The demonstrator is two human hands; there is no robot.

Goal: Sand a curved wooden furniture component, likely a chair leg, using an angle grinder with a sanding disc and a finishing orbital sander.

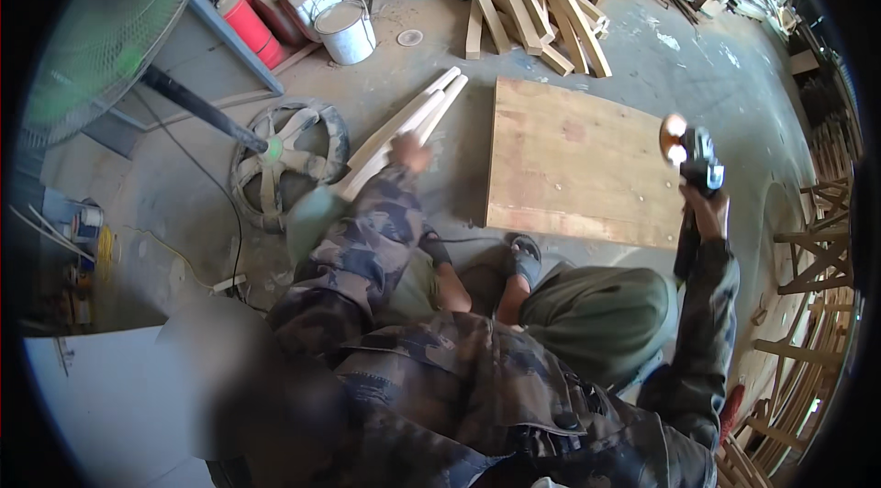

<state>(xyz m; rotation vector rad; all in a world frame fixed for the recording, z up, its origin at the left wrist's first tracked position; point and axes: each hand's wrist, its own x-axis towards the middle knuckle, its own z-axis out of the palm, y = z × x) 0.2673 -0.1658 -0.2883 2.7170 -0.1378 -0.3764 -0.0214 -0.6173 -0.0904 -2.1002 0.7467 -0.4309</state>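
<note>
My right hand (707,211) is closed round an angle grinder (702,162), held up beside the right edge of a wide wooden board (574,167). The grinder's round disc (674,138) faces left, and its rear end is partly hidden by my hand. On the left, my left hand (410,154) is at several pale wooden strips (440,107) lying side by side on the floor. This hand is blurred, so whether its fingers grip a strip cannot be made out. The board lies flat in front of my feet.
A standing fan with a round base (292,144) is at the left, its cable trailing over the floor. Behind stand a white bucket (347,32), red containers (252,29) and a pile of wooden blocks (537,20). Wooden frames (817,236) line the right side.
</note>
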